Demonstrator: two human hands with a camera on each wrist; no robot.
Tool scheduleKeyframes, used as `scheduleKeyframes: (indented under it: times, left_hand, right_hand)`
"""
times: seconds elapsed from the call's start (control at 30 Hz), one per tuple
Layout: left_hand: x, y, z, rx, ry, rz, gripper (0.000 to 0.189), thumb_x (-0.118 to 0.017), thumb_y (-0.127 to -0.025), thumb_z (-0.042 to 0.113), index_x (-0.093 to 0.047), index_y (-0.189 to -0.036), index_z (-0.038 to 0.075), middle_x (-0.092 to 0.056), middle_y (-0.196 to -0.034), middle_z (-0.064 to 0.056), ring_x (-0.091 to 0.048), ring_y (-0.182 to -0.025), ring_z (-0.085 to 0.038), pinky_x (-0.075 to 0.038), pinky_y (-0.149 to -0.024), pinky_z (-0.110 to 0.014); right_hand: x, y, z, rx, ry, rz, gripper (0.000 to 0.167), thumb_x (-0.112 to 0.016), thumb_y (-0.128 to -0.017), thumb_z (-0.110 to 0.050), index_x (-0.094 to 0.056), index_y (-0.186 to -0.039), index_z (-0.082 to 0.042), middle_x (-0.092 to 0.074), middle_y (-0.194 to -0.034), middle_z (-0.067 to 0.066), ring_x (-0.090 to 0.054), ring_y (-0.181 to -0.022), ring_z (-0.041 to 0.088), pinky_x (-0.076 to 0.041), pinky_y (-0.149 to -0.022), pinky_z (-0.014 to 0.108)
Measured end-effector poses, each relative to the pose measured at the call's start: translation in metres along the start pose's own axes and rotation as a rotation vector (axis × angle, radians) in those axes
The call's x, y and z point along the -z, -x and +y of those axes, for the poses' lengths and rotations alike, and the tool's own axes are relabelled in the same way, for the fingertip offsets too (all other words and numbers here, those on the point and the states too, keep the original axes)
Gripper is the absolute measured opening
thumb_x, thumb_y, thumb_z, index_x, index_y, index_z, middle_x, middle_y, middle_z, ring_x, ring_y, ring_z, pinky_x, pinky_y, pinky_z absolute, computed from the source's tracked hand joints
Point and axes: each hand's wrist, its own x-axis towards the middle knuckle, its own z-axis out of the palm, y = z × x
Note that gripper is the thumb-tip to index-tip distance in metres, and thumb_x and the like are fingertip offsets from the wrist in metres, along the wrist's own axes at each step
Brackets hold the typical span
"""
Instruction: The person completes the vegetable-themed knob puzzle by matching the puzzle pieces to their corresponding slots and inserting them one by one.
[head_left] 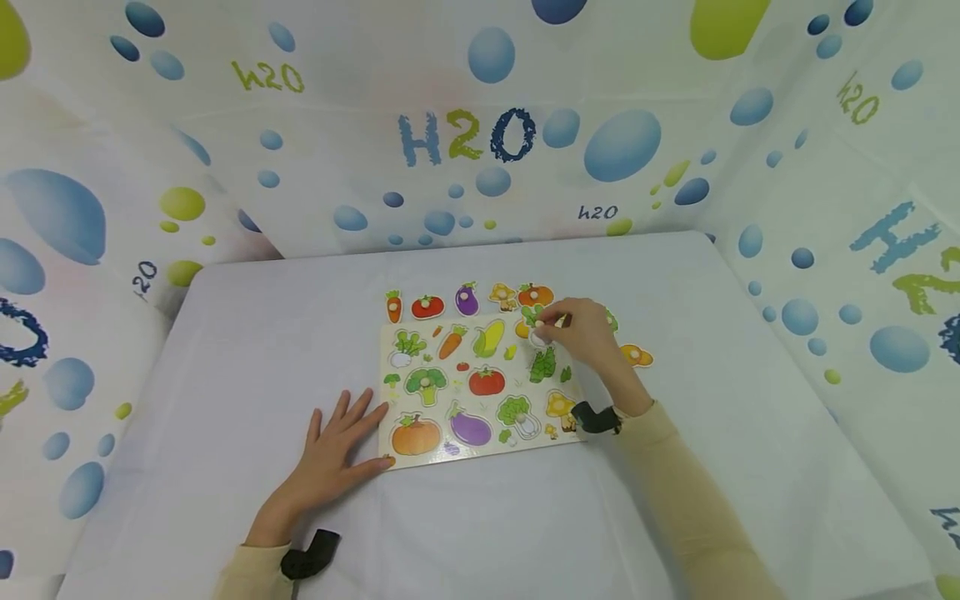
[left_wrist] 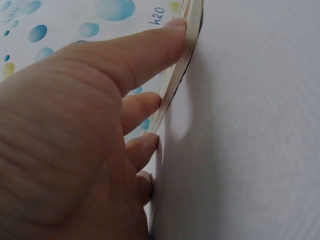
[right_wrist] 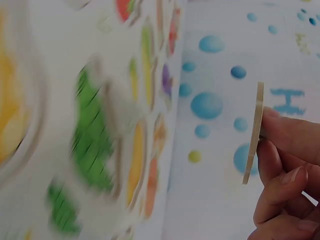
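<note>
A wooden vegetable puzzle board (head_left: 450,392) lies on the table with printed vegetables across it. My right hand (head_left: 581,332) pinches a leafy green-and-white vegetable puzzle piece (head_left: 537,337) over the board's far right part. The right wrist view shows this piece (right_wrist: 253,135) edge-on, raised off the board, with the thumb and fingers at its back. My left hand (head_left: 333,454) is spread at the board's left side, fingertips at its edge (left_wrist: 172,82) and thumb at the near left corner.
Behind the board lie a carrot piece (head_left: 394,307), a tomato piece (head_left: 427,307), an eggplant piece (head_left: 467,299), a mushroom piece (head_left: 502,297) and a pumpkin piece (head_left: 536,295). An orange-yellow piece (head_left: 637,356) lies on the right, and a green piece (head_left: 612,320) is partly hidden behind my right hand.
</note>
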Motion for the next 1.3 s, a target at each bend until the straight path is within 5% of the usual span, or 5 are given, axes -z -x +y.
scheduleKeyframes:
  times: [0.23,0.57,0.97,1.3]
  left_hand:
    - [0.001,-0.001,0.002,-0.008,0.009,-0.001,0.074,-0.072,-0.084,0.042,-0.045,-0.147,0.015,-0.027,-0.160,-0.018,-0.008,-0.149,-0.046,0.005,-0.112,-0.070]
    - [-0.001,0.000,0.001,-0.006,-0.020,0.008,0.074,-0.073,-0.083,0.042,-0.046,-0.147,0.015,-0.029,-0.159,-0.018,-0.010,-0.149,-0.047,0.003,-0.111,-0.071]
    - [0.000,0.002,0.000,0.006,-0.029,0.012,0.075,-0.073,-0.083,0.044,-0.046,-0.147,0.016,-0.029,-0.159,-0.018,-0.011,-0.149,-0.047,0.002,-0.111,-0.072]
    - [0.000,0.003,0.000,-0.029,-0.035,0.037,0.073,-0.073,-0.083,0.042,-0.047,-0.146,0.015,-0.031,-0.158,-0.019,-0.014,-0.147,-0.049,-0.001,-0.108,-0.074]
  right_hand:
    - [-0.038,-0.022,-0.041,0.059,-0.028,-0.033,0.011,-0.076,-0.085,-0.017,-0.077,-0.093,-0.008,-0.069,-0.082,0.005,-0.051,-0.062,0.016,-0.040,-0.054,0.024]
    - [-0.087,-0.037,-0.083,0.011,-0.045,-0.076,0.010,-0.075,-0.085,-0.019,-0.076,-0.091,-0.012,-0.069,-0.081,0.002,-0.058,-0.073,0.016,-0.037,-0.051,0.020]
    - [-0.144,-0.047,-0.108,-0.117,0.071,-0.121,0.009,-0.076,-0.083,-0.025,-0.075,-0.087,-0.018,-0.066,-0.076,-0.007,-0.057,-0.065,0.008,-0.043,-0.051,0.021]
    - [-0.161,-0.045,-0.116,-0.171,0.173,-0.119,0.013,-0.076,-0.084,-0.030,-0.073,-0.085,-0.017,-0.067,-0.080,-0.004,-0.057,-0.069,0.012,-0.043,-0.057,0.023]
